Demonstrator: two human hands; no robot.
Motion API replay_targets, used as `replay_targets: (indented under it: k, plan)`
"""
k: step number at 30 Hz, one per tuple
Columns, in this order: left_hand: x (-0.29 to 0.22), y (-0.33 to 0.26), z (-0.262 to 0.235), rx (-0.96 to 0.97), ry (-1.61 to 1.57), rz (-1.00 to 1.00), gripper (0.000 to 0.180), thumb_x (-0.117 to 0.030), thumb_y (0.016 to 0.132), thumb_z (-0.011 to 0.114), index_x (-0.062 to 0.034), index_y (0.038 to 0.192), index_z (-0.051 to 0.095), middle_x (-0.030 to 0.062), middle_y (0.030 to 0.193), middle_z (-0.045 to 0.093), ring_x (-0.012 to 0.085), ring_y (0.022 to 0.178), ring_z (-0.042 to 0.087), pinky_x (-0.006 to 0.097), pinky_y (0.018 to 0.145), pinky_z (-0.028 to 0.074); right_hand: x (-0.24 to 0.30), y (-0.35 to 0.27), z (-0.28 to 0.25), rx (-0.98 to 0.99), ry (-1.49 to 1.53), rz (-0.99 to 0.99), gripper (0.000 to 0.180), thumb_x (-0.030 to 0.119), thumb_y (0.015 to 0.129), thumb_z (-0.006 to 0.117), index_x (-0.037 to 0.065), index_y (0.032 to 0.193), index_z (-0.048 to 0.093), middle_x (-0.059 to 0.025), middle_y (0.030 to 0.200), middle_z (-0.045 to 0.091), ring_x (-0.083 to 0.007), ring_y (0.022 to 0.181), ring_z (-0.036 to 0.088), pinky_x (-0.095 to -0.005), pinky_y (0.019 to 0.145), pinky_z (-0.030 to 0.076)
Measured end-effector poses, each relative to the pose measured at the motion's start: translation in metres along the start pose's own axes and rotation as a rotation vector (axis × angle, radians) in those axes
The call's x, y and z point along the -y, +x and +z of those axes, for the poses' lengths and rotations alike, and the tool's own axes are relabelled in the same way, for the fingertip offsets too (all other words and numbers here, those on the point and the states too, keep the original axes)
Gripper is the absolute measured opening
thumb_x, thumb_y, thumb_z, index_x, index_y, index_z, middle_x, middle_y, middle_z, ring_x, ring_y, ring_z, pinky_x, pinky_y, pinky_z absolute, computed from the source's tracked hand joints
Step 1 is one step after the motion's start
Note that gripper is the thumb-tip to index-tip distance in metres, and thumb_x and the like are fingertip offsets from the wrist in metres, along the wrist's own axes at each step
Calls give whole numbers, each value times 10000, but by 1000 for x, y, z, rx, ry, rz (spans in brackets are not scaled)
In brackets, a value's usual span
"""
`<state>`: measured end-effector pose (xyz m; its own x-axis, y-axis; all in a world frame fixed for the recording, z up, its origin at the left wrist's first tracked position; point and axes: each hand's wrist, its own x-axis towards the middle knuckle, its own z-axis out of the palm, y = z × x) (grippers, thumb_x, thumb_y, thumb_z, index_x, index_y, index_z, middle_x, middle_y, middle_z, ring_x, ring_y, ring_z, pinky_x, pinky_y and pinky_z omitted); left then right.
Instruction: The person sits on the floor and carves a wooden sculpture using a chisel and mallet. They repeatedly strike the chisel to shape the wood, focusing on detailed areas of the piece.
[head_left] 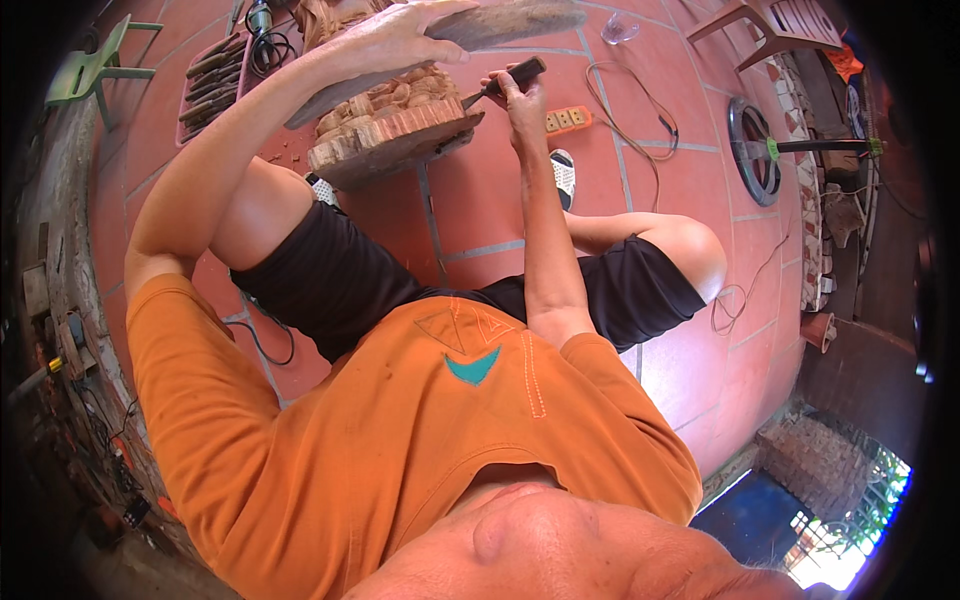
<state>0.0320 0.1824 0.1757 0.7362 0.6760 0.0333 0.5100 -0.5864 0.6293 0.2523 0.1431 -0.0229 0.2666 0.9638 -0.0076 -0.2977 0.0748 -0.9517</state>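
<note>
Red floor tiles spread beneath the carved wood block, whose top already shows rounded forms while its side is rough; carving seems partway done. The left hand clasps a grey wooden club; the right hand pinches a dark-handled chisel beside the block.

Red-tiled flr: orange pwr strip, cord, green chair.

Note red tiles with grey joints; brown carved wood, far; pale green chair, far left; orange shirt, near, with teal patch
</note>
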Motion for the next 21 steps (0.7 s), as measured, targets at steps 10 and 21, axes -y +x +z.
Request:
replay_targets:
  k: [10,21]
  plan:
    - [-1,3,1,40,-23,28,741,-272,866,685,7,1486,391,253,1345,596,335,1247,595,411,1063,455,0,3,2,36,-50,30,253,76,976,626,-14,1172,495,-154,1019,675,-274,912,719,-377,838,625]
    - [-14,1,-3,89,-39,40,750,-273,865,695,16,1484,386,251,1357,584,335,1271,576,410,1079,438,-5,6,1,10,8,-14,260,7,933,653,-42,1140,503,-127,973,633,-227,833,697,-341,759,612]
